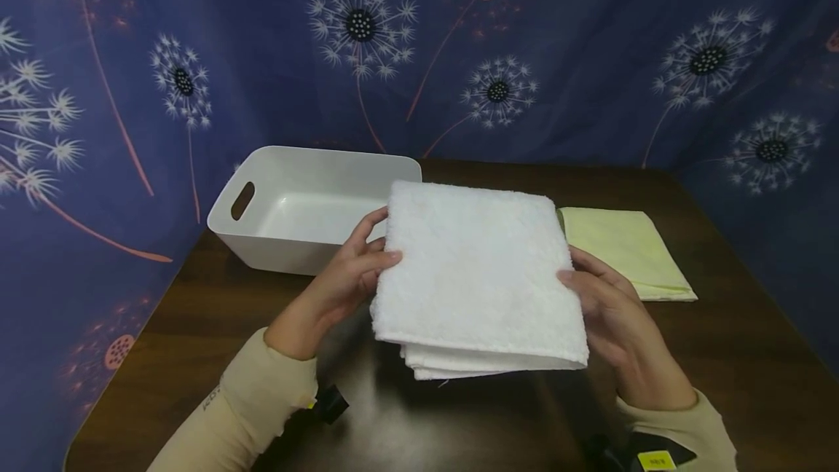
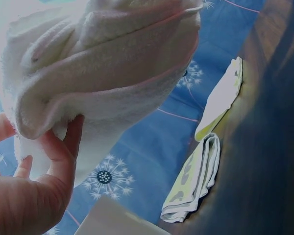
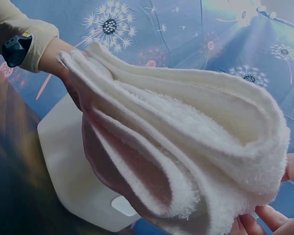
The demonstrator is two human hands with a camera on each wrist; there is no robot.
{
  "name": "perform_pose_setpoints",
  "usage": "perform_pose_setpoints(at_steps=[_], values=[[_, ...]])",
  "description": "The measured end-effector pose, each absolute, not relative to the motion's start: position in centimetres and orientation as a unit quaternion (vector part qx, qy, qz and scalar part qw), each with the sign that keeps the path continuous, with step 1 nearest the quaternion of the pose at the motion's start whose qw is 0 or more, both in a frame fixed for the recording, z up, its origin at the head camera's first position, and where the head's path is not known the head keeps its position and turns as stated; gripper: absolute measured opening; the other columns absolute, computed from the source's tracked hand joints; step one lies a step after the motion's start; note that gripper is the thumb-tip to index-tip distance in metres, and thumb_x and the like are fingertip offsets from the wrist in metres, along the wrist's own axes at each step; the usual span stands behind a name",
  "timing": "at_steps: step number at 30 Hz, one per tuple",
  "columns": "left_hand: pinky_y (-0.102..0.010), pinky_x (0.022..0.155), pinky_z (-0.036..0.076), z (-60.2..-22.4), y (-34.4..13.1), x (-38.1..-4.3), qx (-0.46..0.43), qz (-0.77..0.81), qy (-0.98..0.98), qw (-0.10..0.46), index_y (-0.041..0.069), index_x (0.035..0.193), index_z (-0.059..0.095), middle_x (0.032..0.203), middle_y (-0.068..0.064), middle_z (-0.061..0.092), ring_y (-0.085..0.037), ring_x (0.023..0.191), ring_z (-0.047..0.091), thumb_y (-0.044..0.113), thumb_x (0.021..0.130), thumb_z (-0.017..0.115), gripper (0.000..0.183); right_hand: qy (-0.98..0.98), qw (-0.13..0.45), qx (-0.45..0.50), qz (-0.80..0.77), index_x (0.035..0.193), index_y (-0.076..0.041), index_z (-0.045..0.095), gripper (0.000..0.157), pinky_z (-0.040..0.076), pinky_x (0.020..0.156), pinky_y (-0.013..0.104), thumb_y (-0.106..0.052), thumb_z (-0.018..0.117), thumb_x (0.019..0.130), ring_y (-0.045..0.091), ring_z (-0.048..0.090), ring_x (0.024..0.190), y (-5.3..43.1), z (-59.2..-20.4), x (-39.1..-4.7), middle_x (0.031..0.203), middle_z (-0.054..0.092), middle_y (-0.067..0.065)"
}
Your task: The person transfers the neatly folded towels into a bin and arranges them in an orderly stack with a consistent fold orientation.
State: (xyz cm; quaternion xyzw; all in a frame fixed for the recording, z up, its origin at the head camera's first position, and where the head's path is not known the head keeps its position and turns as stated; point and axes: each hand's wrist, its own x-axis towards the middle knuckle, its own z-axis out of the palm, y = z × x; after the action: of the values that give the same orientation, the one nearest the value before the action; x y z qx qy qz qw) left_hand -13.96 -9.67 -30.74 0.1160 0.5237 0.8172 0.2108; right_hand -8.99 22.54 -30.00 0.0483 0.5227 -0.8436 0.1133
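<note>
- Left hand (image 1: 334, 290): grasping the left edge of white towel (image 1: 478, 275), thumb in front.
- Right hand (image 1: 623, 326): pinching the right edge, thumb likewise in front.
- White towel: count 1, folded in layers, between both hands, above bench (image 1: 754, 363).
- White bin (image 1: 275, 255): count 1, beyond left hand.
- Folded cloths (image 2: 188, 183): count 2 in left-wrist view; head view shows yellow cloth (image 1: 623, 246) just beyond right hand.

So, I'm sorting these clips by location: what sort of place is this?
Probably a staged recording corner rather than an ordinary room: dandelion-print fabric hangs behind and beside a wooden table, and a black device, perhaps a camera, sits at the left sleeve's cuff.
</note>
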Motion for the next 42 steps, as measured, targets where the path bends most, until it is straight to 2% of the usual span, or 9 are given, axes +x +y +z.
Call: perform_pose_setpoints(at_steps=[10,16,24,33,37,42], values=[[-0.030,0.073,0.051,-30.4,-10.4,-14.3,0.120,0.816,0.526,0.206,0.019,0.144,0.021,0.120,-0.016,0.044,-0.018,0.090,0.058,0.000,0.087,0.047,0.066,0.529,0.108,0.067,-0.839,0.118,-0.021,0.060,0.031,0.053,0.075,0.036,-0.004,0.053,0.093,0.019,0.057,0.098,21.8,-29.9,-9.6,0.119,0.054,0.002],[-0.030,0.073,0.051,-30.1,-10.8,-14.5,0.121,0.811,0.534,0.204,0.019,0.144,0.021,0.120,-0.016,0.045,-0.018,0.089,0.059,0.000,0.087,0.047,0.065,0.548,0.107,0.068,-0.827,0.125,-0.020,0.051,0.036,0.053,0.076,0.035,-0.006,0.055,0.092,0.019,0.057,0.098,21.3,-29.6,-9.8,0.120,0.053,0.002],[-0.031,0.074,0.051,-29.7,-11.3,-14.9,0.125,0.805,0.541,0.211,0.020,0.144,0.019,0.122,-0.016,0.043,-0.018,0.090,0.059,0.000,0.088,0.048,0.066,0.551,0.108,0.062,-0.825,0.122,-0.021,0.056,0.034,0.052,0.075,0.034,-0.006,0.055,0.091,0.019,0.058,0.097,20.7,-29.4,-10.0,0.119,0.054,0.002],[-0.031,0.071,0.052,-29.3,-12.0,-15.2,0.112,0.803,0.544,0.216,0.020,0.143,0.020,0.120,-0.015,0.044,-0.017,0.085,0.061,0.000,0.088,0.047,0.065,0.575,0.103,0.060,-0.809,0.138,-0.010,0.034,0.051,0.052,0.076,0.032,-0.007,0.055,0.092,0.018,0.058,0.097,19.7,-29.1,-10.1,0.122,0.049,0.004],[-0.030,0.071,0.052,-29.1,-12.2,-15.4,0.111,0.802,0.547,0.214,0.020,0.143,0.020,0.119,-0.015,0.043,-0.016,0.083,0.061,0.000,0.088,0.046,0.064,0.593,0.103,0.064,-0.796,0.142,-0.009,0.029,0.058,0.051,0.077,0.031,-0.010,0.056,0.092,0.018,0.056,0.099,19.3,-28.7,-10.3,0.127,0.043,0.007],[-0.031,0.071,0.051,-28.8,-12.6,-15.8,0.110,0.802,0.546,0.214,0.022,0.141,0.021,0.119,-0.015,0.043,-0.016,0.083,0.061,0.000,0.088,0.045,0.062,0.597,0.100,0.056,-0.794,0.143,-0.007,0.027,0.059,0.050,0.078,0.031,-0.009,0.055,0.092,0.018,0.055,0.100,18.8,-28.2,-10.7,0.128,0.039,0.009]])
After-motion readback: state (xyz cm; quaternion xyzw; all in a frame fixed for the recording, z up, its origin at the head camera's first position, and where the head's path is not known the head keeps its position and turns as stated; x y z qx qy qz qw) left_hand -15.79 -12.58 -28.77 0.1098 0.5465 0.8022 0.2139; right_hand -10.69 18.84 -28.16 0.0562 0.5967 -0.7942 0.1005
